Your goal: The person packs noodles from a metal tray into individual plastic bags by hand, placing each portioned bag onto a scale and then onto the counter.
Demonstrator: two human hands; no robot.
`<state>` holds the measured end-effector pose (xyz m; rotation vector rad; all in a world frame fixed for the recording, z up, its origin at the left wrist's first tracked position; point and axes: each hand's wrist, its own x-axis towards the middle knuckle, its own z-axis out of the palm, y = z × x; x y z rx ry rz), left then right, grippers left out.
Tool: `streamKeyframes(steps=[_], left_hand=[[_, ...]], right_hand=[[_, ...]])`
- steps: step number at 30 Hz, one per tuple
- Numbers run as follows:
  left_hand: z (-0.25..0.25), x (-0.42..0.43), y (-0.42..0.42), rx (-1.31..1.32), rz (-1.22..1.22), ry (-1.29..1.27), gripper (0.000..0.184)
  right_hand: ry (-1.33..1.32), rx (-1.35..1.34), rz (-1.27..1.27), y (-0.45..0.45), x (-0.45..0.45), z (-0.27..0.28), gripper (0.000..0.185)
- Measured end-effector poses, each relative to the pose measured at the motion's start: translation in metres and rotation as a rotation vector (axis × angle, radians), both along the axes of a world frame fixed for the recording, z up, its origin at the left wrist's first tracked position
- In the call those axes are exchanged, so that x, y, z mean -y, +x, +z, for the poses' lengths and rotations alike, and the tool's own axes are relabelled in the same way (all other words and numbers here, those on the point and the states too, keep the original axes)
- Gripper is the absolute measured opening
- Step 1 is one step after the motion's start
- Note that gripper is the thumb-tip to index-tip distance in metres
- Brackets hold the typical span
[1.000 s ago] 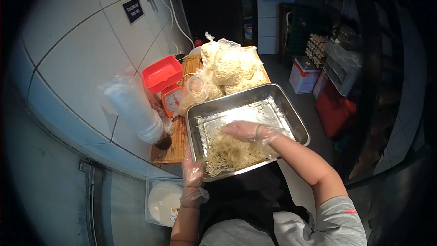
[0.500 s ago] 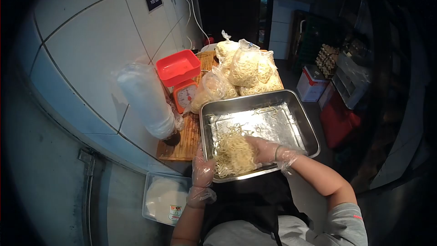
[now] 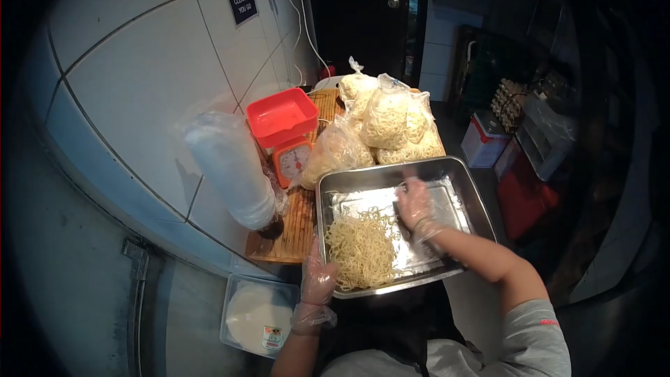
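A deep metal tray (image 3: 447, 199) is tilted in front of me, its far side near the bagged noodles. A heap of thin yellow noodles (image 3: 363, 251) lies in its near left part, with a few loose strands beyond. My left hand (image 3: 319, 283), in a clear plastic glove, grips the tray's left wall near the front corner; its fingers are partly hidden. My right hand (image 3: 416, 202), gloved too, reaches inside the tray toward the far wall. Its fingers stretch forward, slightly blurred, apart from the heap.
Several knotted bags of noodles (image 3: 386, 119) crowd the wooden table (image 3: 296, 213) behind the tray. At left are an orange scale (image 3: 293, 160) with a red pan (image 3: 282, 117) and a roll of plastic bags (image 3: 230, 167). A lidded plastic tub (image 3: 255, 314) sits lower left.
My right hand has let go of the noodles and moved away toward the tray's far side. The noodles now rest in a heap. My left hand stays on the tray's left side.
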<state>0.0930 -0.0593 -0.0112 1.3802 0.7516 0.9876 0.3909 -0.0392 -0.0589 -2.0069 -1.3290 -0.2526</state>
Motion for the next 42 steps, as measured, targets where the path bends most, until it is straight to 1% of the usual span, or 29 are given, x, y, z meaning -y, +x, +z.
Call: streamKeyframes(steps=[1,2,3,4,6,7,9,10,11,12,13,16,17,20,22,23,26,28,29,31,32,33,34,35,36,37,39,41,42], left_hand=[[0.005,0.000,-0.001,-0.036,-0.010,0.000,0.069],[0.013,0.003,-0.002,-0.072,-0.019,0.001,0.069],[0.019,0.003,-0.003,-0.108,-0.029,0.005,0.069],[0.020,0.001,-0.002,-0.113,-0.024,0.009,0.069],[0.018,0.000,-0.004,-0.125,-0.015,0.021,0.069],[0.017,-0.001,-0.006,-0.233,0.011,0.089,0.070],[0.016,-0.001,-0.005,-0.179,0.006,0.063,0.071],[0.034,0.000,-0.002,-0.153,-0.001,0.049,0.071],[0.055,0.006,-0.004,-0.458,0.039,0.057,0.071],[0.049,0.003,-0.002,-0.351,0.048,0.065,0.071],[0.037,0.002,0.000,-0.247,0.056,0.069,0.072],[0.026,0.002,0.002,-0.013,0.012,-0.046,0.072],[0.025,0.002,0.002,0.055,-0.014,-0.103,0.072],[0.021,0.002,0.004,0.021,0.018,-0.034,0.071],[0.027,0.003,0.005,-0.072,0.064,0.111,0.069],[0.029,0.006,0.003,-0.124,0.086,0.182,0.069],[0.011,-0.005,0.002,-0.031,-0.004,0.086,0.067],[0.009,-0.006,0.003,-0.093,0.024,0.138,0.068],[0.016,-0.006,0.003,-0.138,0.025,0.169,0.068],[0.027,-0.005,-0.005,-0.344,0.027,0.346,0.068],[0.034,-0.008,-0.017,-0.508,0.031,0.491,0.068],[0.051,-0.008,-0.028,-0.676,0.039,0.634,0.069],[0.073,-0.012,-0.040,-0.702,-0.018,0.616,0.068],[0.119,-0.012,-0.047,-0.724,-0.075,0.595,0.068],[0.165,-0.009,-0.050,-0.656,-0.076,0.603,0.066],[0.187,-0.017,-0.054,-0.458,-0.119,0.590,0.065],[0.238,-0.031,-0.051,-0.599,0.199,1.100,0.065],[0.265,-0.056,-0.044,-0.763,0.514,1.283,0.064],[0.271,-0.081,-0.042,-0.888,0.618,1.316,0.067]], right_hand=[[-0.014,-0.144,0.124,-0.024,-0.007,0.008,0.040],[-0.256,-0.486,0.281,-0.049,-0.013,0.031,0.038],[-0.063,-0.446,0.398,-0.075,-0.017,0.007,0.039],[-0.091,-0.403,0.654,-0.092,-0.013,0.023,0.037],[0.010,-0.551,0.828,-0.106,-0.026,0.022,0.040],[0.030,-0.541,0.755,-0.103,-0.036,0.026,0.039],[0.065,-0.520,0.605,-0.093,-0.055,0.033,0.038],[0.049,-0.425,0.669,-0.093,-0.061,0.029,0.037],[0.033,-0.328,0.730,-0.096,-0.066,0.023,0.037],[0.014,-0.229,0.787,-0.099,-0.068,0.019,0.037],[-0.046,-0.406,0.675,-0.110,-0.065,0.022,0.035],[-0.174,-0.359,0.907,-0.102,-0.036,0.032,0.036],[-0.325,-0.294,0.982,-0.095,-0.030,0.033,0.039],[-0.798,-0.676,0.981,-0.075,-0.003,0.089,0.044],[-0.531,-0.943,0.808,-0.042,-0.008,0.084,0.051],[-0.493,-1.047,0.678,-0.031,-0.011,0.084,0.054],[-0.401,-0.743,0.649,-0.016,-0.007,0.060,0.057],[-0.394,-0.560,0.753,-0.043,0.007,0.046,0.058],[-0.506,-0.609,0.929,-0.050,0.011,0.045,0.049],[-0.577,-0.687,0.947,-0.050,0.022,0.090,0.046],[-0.610,-0.718,0.967,-0.048,0.023,0.107,0.045],[-0.556,-0.554,0.764,-0.039,0.002,0.090,0.043],[-0.198,-0.493,0.932,-0.020,-0.007,0.076,0.043],[-0.173,-0.542,0.890,-0.008,-0.009,0.078,0.045],[-0.169,-0.542,0.852,-0.006,-0.005,0.086,0.046],[-0.178,-0.522,0.877,-0.004,-0.004,0.086,0.047],[-0.249,-0.472,0.852,-0.012,0.005,0.086,0.051],[-0.353,-0.466,0.775,-0.018,0.012,0.070,0.055],[-0.311,-0.418,0.826,-0.019,0.014,0.064,0.056]])
